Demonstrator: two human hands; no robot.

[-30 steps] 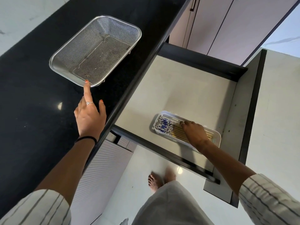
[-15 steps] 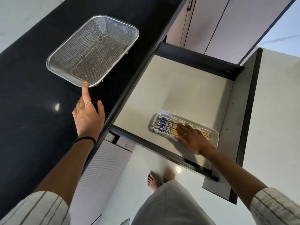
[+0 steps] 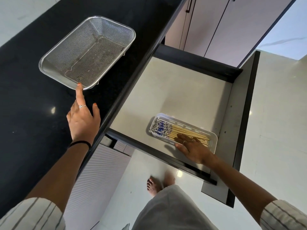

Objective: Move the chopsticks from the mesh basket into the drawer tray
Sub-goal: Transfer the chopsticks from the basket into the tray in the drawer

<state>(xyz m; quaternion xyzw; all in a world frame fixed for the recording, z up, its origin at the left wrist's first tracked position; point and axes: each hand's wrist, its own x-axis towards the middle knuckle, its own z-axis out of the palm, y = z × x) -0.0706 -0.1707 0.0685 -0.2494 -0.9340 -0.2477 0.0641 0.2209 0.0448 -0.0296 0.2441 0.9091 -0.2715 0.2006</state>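
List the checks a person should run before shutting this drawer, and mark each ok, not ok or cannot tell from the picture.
1. Mesh basket holds no chopsticks: ok.
2. Chopsticks lie inside the white tray: ok.
3. Chopsticks aligned, patterned ends together: ok.
4. Right hand clear of the drawer: not ok, it rests flat on the chopsticks.
5. Left hand free: not ok, one fingertip touches the basket rim.
6. Chopstick count: cannot tell.

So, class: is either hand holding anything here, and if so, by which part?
Nothing is held. The left hand only touches the mesh basket rim with one fingertip; the right hand lies flat and open on the chopsticks in the white tray.
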